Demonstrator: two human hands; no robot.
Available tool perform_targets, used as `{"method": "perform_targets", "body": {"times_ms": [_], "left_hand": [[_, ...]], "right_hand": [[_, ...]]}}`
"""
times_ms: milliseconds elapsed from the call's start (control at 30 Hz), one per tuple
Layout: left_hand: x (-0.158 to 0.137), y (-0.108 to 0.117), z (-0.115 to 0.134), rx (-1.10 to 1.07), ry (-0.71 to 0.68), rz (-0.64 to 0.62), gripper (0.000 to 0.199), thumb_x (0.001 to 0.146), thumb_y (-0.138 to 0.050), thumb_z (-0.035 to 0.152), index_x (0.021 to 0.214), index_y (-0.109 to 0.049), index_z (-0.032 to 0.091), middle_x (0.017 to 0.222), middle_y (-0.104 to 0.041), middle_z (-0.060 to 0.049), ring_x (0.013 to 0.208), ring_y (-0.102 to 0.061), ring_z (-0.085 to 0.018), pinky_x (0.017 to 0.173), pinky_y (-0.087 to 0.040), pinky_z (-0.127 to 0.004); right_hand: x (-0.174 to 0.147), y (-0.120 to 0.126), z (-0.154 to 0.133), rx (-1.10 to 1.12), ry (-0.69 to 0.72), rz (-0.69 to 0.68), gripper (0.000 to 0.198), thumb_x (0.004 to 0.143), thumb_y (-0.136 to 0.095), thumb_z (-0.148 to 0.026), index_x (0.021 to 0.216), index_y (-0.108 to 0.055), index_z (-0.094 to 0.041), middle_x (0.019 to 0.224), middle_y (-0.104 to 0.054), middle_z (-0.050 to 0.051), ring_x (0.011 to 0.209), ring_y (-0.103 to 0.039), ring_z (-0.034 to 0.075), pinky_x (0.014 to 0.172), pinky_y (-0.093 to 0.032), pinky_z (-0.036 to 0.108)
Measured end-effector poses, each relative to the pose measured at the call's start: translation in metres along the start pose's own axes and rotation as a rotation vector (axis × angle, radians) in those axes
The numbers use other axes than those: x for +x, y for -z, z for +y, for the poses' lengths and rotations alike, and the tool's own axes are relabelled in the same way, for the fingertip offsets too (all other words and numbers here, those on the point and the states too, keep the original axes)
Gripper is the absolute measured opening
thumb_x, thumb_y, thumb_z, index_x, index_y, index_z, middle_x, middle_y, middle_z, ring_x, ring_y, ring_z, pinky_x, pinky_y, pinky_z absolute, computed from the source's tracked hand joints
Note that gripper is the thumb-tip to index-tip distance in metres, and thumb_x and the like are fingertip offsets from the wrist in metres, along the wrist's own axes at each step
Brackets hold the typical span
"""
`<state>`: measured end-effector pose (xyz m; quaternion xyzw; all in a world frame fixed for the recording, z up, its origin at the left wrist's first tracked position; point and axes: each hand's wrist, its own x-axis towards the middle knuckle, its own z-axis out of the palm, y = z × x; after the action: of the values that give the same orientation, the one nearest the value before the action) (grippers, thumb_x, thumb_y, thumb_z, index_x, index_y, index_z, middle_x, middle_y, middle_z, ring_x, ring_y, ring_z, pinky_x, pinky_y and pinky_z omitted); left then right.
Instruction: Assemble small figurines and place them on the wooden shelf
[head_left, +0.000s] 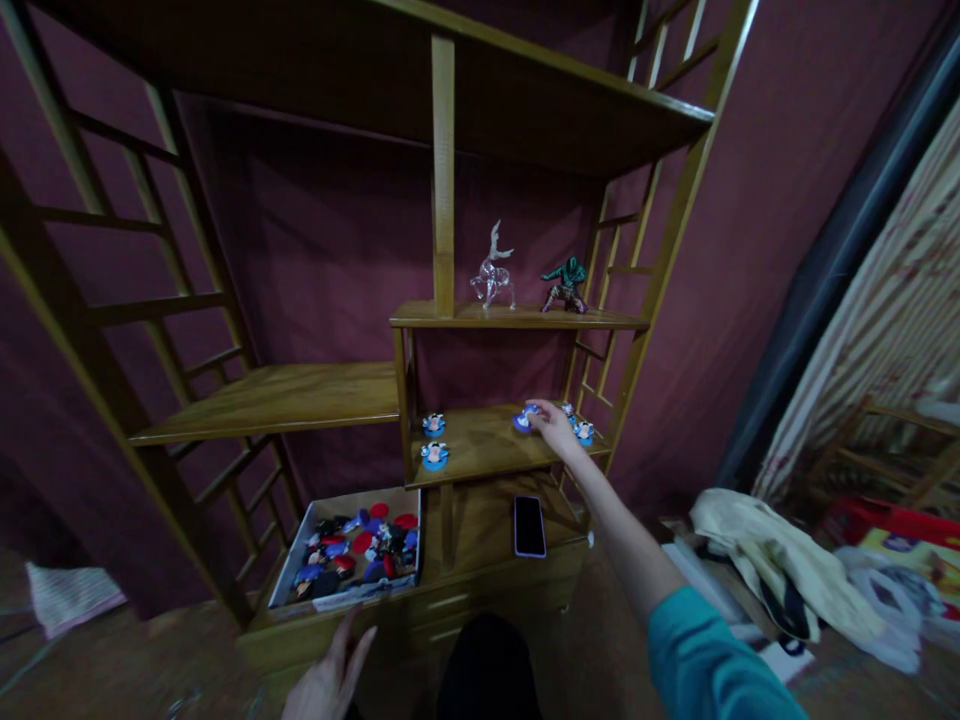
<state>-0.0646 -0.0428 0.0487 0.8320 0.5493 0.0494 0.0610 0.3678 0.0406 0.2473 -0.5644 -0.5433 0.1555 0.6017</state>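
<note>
the right hand [555, 430] pinches the purple-based figurine [523, 419], best kept level over the shelf [484, 440] and clear of the blue-based figurines [584, 433], the left hand [330, 675] having fingers apart.

Small figurine [523, 419], white and purple on a round purple base, looks roughly upright. It's held in the right hand [553, 427], right of centre at the small shelf [480, 440]; partly hidden, base contact unclear.
</note>
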Motion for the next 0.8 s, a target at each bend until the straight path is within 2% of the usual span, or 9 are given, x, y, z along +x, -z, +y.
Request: {"method": "perform_targets", "body": {"times_ms": [67, 133, 333, 433, 600, 800], "left_hand": [[0.001, -0.001, -0.008, 0.067, 0.023, -0.028, 0.060, 0.072, -0.032, 0.003, 0.127, -0.047, 0.020, 0.144, -0.027, -0.010, 0.095, -0.062, -0.024, 0.084, -0.047, -0.039], [0.002, 0.000, -0.014, 0.103, 0.043, -0.050, 0.062, 0.070, -0.032, 0.001, 0.128, -0.046, 0.019, 0.143, -0.029, -0.011, 0.098, -0.060, -0.023, 0.084, -0.047, -0.038], [0.002, 0.004, -0.015, 0.108, 0.065, -0.063, 0.059, 0.070, -0.037, 0.004, 0.127, -0.048, 0.018, 0.136, -0.041, -0.012, 0.100, -0.059, -0.024, 0.087, -0.045, -0.037], [0.002, 0.006, -0.013, 0.113, 0.087, -0.073, 0.059, 0.071, -0.037, 0.005, 0.128, -0.047, 0.017, 0.137, -0.039, -0.013, 0.098, -0.060, -0.026, 0.086, -0.045, -0.041], [0.004, 0.003, -0.017, -0.005, 0.063, -0.067, 0.054, 0.074, -0.037, 0.009, 0.126, -0.047, 0.016, 0.137, -0.041, -0.013, 0.108, -0.055, -0.025, 0.092, -0.041, -0.040], [0.007, 0.008, -0.014, -0.129, 0.100, -0.034, 0.045, 0.078, -0.037, 0.021, 0.119, -0.053, 0.016, 0.128, -0.051, -0.012, 0.101, -0.059, -0.025, 0.088, -0.044, -0.039]], "right_hand": [[0.029, 0.006, 0.008, -0.184, -0.015, 0.016, 0.032, 0.073, -0.054, -0.026, 0.103, -0.060, -0.018, 0.079, -0.064, 0.002, 0.070, -0.057, 0.013, 0.070, -0.045, 0.026], [0.049, 0.007, 0.014, -0.346, -0.027, 0.012, 0.029, 0.073, -0.054, -0.023, 0.100, -0.062, -0.018, 0.079, -0.065, 0.003, 0.072, -0.058, 0.014, 0.072, -0.044, 0.026], [0.073, -0.004, 0.028, -0.640, -0.017, -0.086, 0.027, 0.072, -0.055, -0.017, 0.098, -0.064, -0.019, 0.089, -0.067, 0.006, 0.080, -0.059, 0.015, 0.075, -0.042, 0.024], [0.075, -0.009, 0.037, -0.690, -0.019, -0.129, 0.027, 0.072, -0.055, -0.015, 0.098, -0.064, -0.018, 0.093, -0.067, 0.007, 0.083, -0.059, 0.016, 0.077, -0.042, 0.024], [0.076, -0.013, 0.047, -0.696, -0.053, -0.136, 0.027, 0.072, -0.055, -0.014, 0.098, -0.064, -0.018, 0.094, -0.067, 0.008, 0.086, -0.060, 0.017, 0.078, -0.042, 0.025], [0.075, -0.035, 0.032, -0.643, -0.010, -0.167, 0.028, 0.071, -0.056, -0.015, 0.099, -0.064, -0.020, 0.093, -0.067, 0.006, 0.085, -0.061, 0.016, 0.077, -0.043, 0.025]]}}
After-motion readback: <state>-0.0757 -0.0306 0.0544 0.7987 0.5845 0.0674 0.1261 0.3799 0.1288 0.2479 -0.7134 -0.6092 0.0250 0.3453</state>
